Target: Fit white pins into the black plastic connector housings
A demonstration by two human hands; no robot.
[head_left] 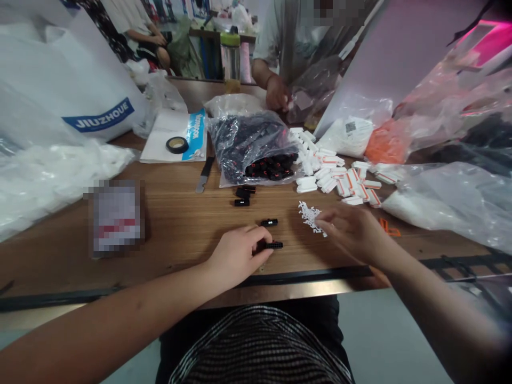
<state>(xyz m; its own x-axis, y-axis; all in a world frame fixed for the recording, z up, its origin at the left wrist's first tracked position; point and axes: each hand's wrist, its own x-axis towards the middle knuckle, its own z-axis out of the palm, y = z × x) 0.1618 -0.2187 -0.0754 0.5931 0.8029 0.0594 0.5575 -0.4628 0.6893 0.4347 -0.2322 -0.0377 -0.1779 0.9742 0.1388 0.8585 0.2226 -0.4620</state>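
Near the table's front edge, my left hand (240, 253) is closed around a small black connector housing (275, 245), whose end sticks out past the fingertips. Just beyond it lies another black connector (269, 222). My right hand (348, 229) is at a pile of tiny white plastic clips (309, 216), its thumb and fingers pinched together at the pile's right side; whether a clip is between them is too small to make out. Farther back, a few more black connectors (242, 202) lie on the wood.
A plastic bag of black connectors (252, 144) stands at the back, beside a heap of white and orange parts (340, 176). Orange pieces (389, 228) lie right of my right hand. A blade (204, 176), black tape roll (177, 145) and bottle (230, 61) are around. Another person's hand (277, 92) is opposite.
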